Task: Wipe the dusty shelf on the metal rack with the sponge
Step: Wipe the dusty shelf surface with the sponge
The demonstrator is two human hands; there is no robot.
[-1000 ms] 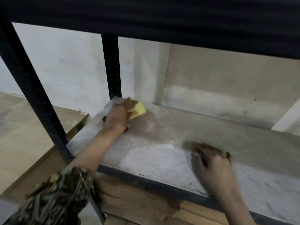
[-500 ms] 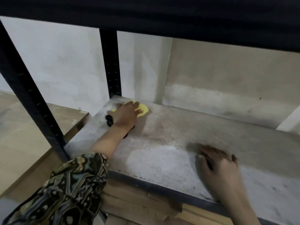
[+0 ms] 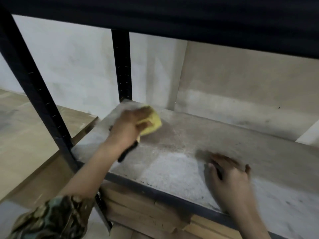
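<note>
I see my left hand (image 3: 131,125) with fingers curled tight round the soft yellow sponge (image 3: 151,122), pressed on the shelf (image 3: 224,145) near its back-left corner — a flat, gritty grey board, chalky with dust. My right hand (image 3: 229,178) lies flat, fingers spread, holding nothing — beside the black metal front rail (image 3: 155,190).

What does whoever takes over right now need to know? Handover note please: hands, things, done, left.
Left hand: closed on the yellow sponge, pressing it onto the shelf at its back left corner, beside the rear rack post.
Right hand: empty, flat on the shelf near the front edge, apparently bracing.
Done: a darker, cleaner-looking patch lies just right of the sponge.
Left: pale dust covers the front middle and the right side of the shelf; wipe forward and rightward, moving the right hand out of the way.
</note>
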